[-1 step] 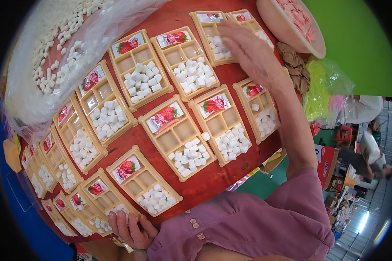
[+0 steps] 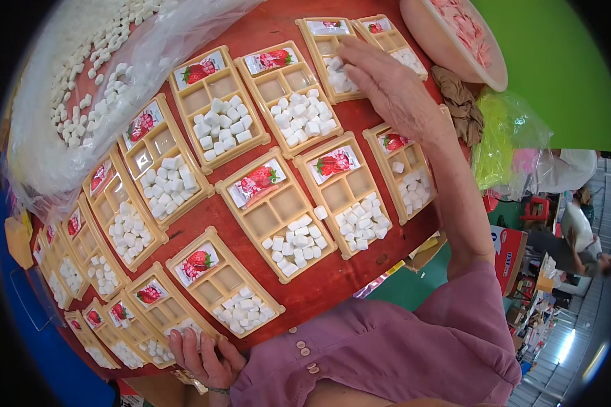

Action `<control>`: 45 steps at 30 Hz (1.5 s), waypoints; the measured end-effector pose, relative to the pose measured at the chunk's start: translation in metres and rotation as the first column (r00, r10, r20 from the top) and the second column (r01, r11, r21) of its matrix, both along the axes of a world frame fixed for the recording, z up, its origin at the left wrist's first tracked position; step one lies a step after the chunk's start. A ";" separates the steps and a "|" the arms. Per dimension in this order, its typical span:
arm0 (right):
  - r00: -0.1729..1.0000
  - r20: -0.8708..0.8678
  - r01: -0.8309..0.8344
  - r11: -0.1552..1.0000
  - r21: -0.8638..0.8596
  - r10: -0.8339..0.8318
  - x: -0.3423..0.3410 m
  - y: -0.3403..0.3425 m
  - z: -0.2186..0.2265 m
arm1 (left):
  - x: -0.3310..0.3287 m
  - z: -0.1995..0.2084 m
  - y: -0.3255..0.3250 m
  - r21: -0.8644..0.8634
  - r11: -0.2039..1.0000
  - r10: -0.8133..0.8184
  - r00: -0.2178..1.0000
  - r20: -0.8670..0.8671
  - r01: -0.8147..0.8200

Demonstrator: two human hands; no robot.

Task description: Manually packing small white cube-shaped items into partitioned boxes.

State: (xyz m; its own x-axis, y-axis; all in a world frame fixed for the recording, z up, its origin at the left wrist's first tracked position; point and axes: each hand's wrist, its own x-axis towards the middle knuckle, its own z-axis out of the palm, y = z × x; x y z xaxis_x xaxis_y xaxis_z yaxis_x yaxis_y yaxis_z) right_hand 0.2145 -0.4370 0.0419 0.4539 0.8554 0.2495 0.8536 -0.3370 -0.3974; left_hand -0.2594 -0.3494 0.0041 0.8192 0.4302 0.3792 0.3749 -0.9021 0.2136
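Observation:
My right hand (image 2: 390, 88) reaches to the far side of the red table, its fingers stretched out over a beige divided tray (image 2: 312, 30) of white marshmallows (image 2: 337, 74). It partly hides that tray and the one beside it; no object shows in its fingers. At the near edge, my left hand (image 2: 209, 358) rests with fingers apart at the lower end of another marshmallow tray (image 2: 173, 305). Several such trays stand in rows, each with a strawberry-printed packet (image 2: 335, 163) in its end compartment and marshmallows in the large one. Their small compartments mostly show bare plastic.
A clear plastic bag (image 2: 41, 146) with loose marshmallows covers the far left. At the far right stands a pale bowl (image 2: 492, 71) of pink packets, beside a brown cloth (image 2: 460, 102) and a yellow-green plastic bag (image 2: 499, 136). Another person (image 2: 557, 247) is in the background at right.
My right hand has shifted very slightly toward me above the far tray. My left hand and the trays stay put. The person in the background has moved a little.

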 end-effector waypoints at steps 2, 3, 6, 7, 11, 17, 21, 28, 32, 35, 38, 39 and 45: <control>0.987 0.139 -0.074 0.996 -0.055 0.081 0.001 -0.007 -0.008 | 0.002 -0.001 0.001 0.006 1.000 -0.024 1.000 0.016 0.024; 0.993 0.108 -0.049 0.998 -0.035 0.052 0.002 -0.010 -0.009 | 0.004 0.001 0.001 0.007 1.000 -0.025 1.000 0.017 0.024; 1.000 0.001 0.018 0.999 0.027 -0.018 0.003 -0.011 -0.004 | 0.006 0.006 0.000 -0.002 1.000 -0.026 1.000 -0.011 0.026; 0.995 -0.077 0.061 0.996 0.066 -0.056 0.003 -0.011 -0.001 | 0.004 0.004 0.000 -0.003 1.000 -0.020 1.000 -0.005 0.020; 0.999 -0.041 0.019 0.993 0.120 -0.014 -0.001 -0.010 0.004 | 0.004 0.005 -0.001 -0.001 1.000 0.001 1.000 -0.022 -0.002; 0.978 -0.053 -0.205 0.977 -0.066 0.202 -0.020 -0.013 0.020 | 0.008 0.005 0.001 0.009 1.000 -0.010 1.000 -0.011 0.010; 0.981 -0.020 -0.196 0.975 -0.108 0.195 -0.026 -0.013 0.019 | 0.008 0.003 0.000 0.016 1.000 -0.011 1.000 0.018 0.011; 0.989 0.015 -0.145 0.989 0.002 0.145 -0.011 -0.019 0.020 | 0.008 0.004 0.000 0.006 1.000 -0.008 1.000 0.021 0.008; 0.993 -0.088 0.091 0.990 0.104 -0.082 0.016 -0.012 0.020 | 0.009 0.005 0.001 0.010 1.000 -0.014 1.000 0.016 0.014; 0.989 -0.134 0.076 0.989 0.129 -0.058 0.030 -0.007 0.006 | 0.006 0.003 0.001 0.019 1.000 -0.005 1.000 0.006 0.005; 0.991 -0.124 0.053 0.995 0.088 -0.042 0.035 -0.001 0.001 | 0.009 0.004 0.001 0.012 1.000 -0.015 1.000 0.022 0.015; 0.992 -0.122 0.047 0.996 0.070 -0.038 0.035 0.001 0.000 | 0.008 0.004 0.001 0.011 1.000 -0.014 1.000 0.020 0.014; 0.991 -0.128 0.036 0.999 -0.014 -0.037 0.034 0.007 -0.003 | 0.006 0.002 0.000 0.008 1.000 0.003 1.000 0.016 -0.003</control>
